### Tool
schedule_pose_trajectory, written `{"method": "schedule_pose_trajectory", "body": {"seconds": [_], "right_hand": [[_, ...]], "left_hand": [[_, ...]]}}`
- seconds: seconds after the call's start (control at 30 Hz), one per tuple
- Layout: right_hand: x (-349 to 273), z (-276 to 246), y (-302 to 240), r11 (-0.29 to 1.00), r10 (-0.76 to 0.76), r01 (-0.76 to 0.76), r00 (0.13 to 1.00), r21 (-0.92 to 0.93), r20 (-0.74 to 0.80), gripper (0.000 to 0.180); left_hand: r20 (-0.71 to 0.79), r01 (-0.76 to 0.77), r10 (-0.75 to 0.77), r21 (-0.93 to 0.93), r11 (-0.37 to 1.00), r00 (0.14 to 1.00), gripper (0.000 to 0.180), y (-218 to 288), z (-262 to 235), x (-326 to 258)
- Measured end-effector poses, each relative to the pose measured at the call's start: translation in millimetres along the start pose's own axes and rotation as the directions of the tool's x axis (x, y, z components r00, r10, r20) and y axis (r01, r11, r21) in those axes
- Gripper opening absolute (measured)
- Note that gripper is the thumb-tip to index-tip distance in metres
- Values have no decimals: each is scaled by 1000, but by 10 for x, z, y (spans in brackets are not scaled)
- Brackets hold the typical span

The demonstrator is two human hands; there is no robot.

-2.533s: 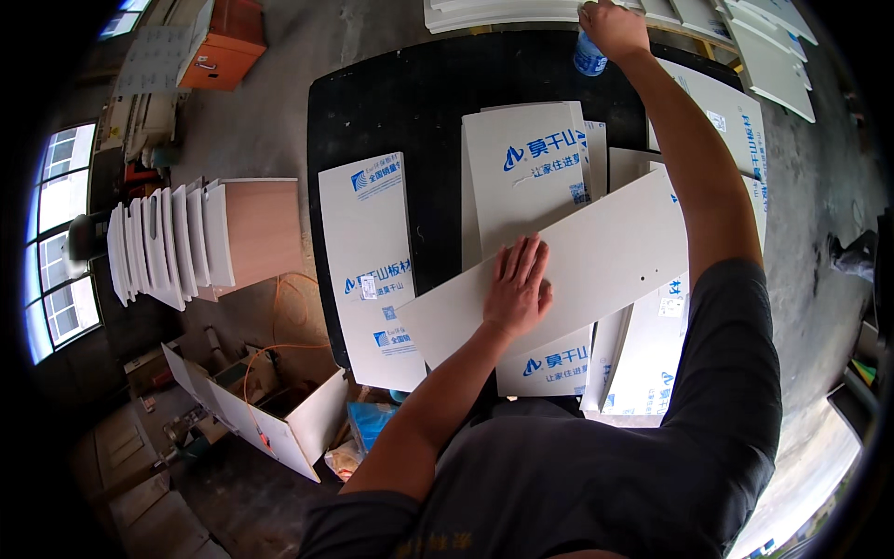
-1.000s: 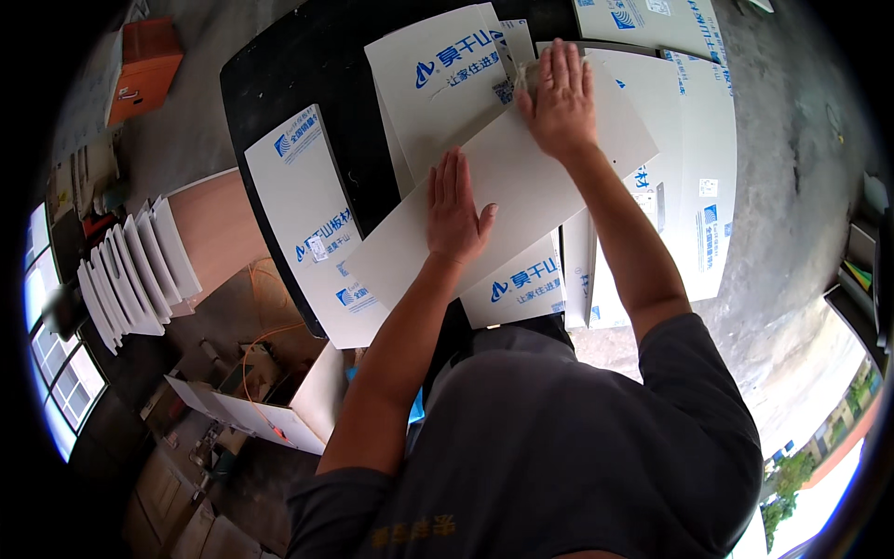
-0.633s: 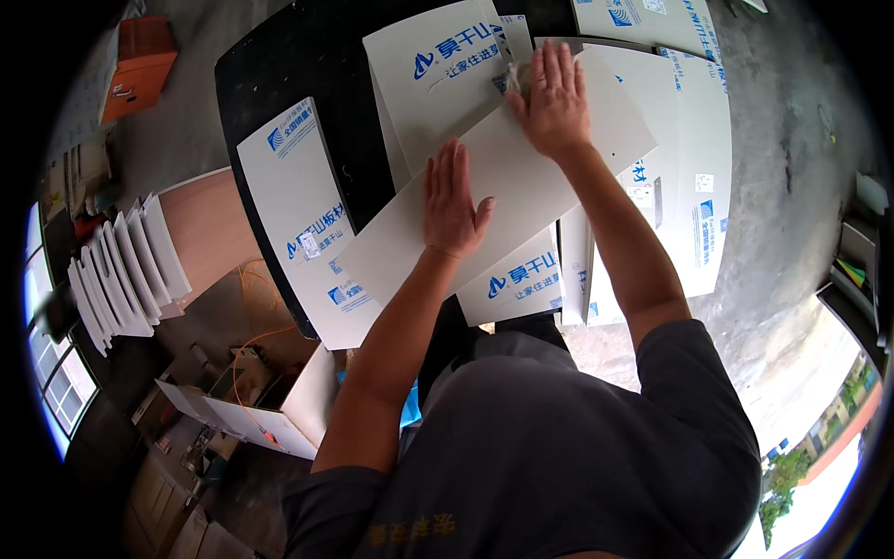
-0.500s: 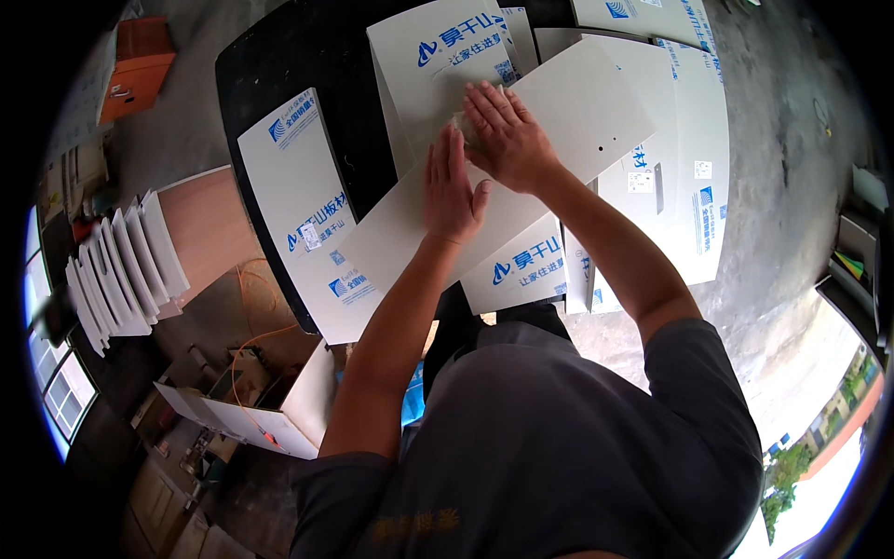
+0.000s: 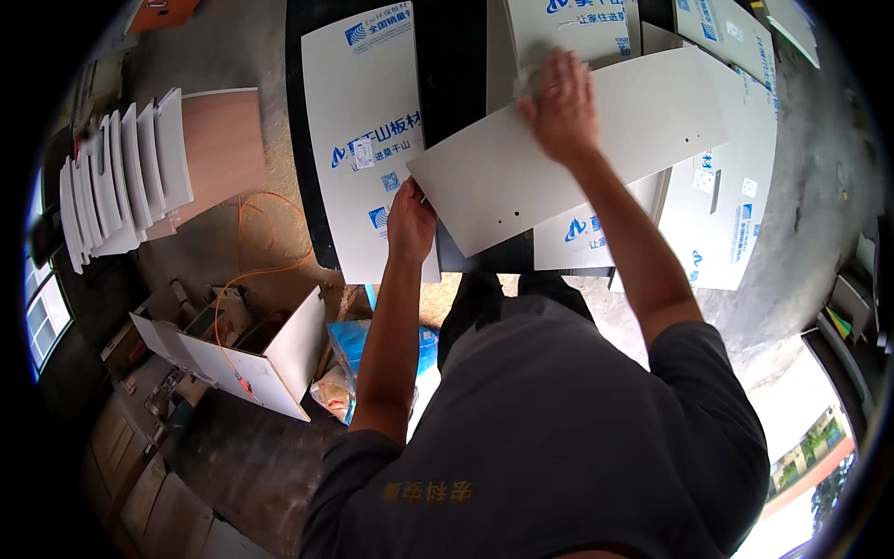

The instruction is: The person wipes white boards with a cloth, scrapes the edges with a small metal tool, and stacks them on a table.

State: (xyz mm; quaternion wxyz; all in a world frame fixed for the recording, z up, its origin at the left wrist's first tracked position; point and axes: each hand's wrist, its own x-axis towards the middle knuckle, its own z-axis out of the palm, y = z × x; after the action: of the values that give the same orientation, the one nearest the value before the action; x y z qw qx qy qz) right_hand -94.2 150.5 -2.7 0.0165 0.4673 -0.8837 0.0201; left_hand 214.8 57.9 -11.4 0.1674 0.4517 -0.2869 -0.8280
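Note:
A long pale board lies at a slant across other panels on a black work surface, with small dark holes near both ends. At its left end, my left hand is closed around the edge, its fingertips partly hidden. My right hand rests on the board's far edge with the fingers stretched out, a little blurred. Left of the board is a white panel with blue print. Beyond my right hand, another printed panel lies partly under the board, and more printed panels lie to the right.
Several white panels stand in a row on a brown board at the left. Below them sits an open white box with tools inside, crossed by an orange hose. A blue package lies near my left forearm.
My left hand has gone from lying on the board to gripping its left end. The board's left end has moved off the left panel, uncovering it. My right hand stays on the far edge.

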Motion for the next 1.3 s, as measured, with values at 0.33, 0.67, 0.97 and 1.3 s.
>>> {"method": "schedule_pose_trajectory", "body": {"seconds": [0.33, 0.67, 0.97, 1.3], "right_hand": [[94, 155, 115, 995, -82, 77, 993, -62, -85, 81], [-511, -161, -1395, 962, -207, 199, 978, 186, 24, 75], [-1857, -324, -118, 965, -117, 50, 960, 259, 253, 71], [-2078, -772, 862, -170, 383, -552, 727, 817, 570, 43]], "left_hand": [[143, 143, -112, -228, 963, 983, 89, 282, -59, -42], [244, 209, -160, -190, 959, 957, 88, 366, -88, 29], [16, 96, -103, 241, 966, 995, 52, 287, 129, 158], [201, -94, 38, 277, 956, 979, 65, 128, 309, -196]]}}
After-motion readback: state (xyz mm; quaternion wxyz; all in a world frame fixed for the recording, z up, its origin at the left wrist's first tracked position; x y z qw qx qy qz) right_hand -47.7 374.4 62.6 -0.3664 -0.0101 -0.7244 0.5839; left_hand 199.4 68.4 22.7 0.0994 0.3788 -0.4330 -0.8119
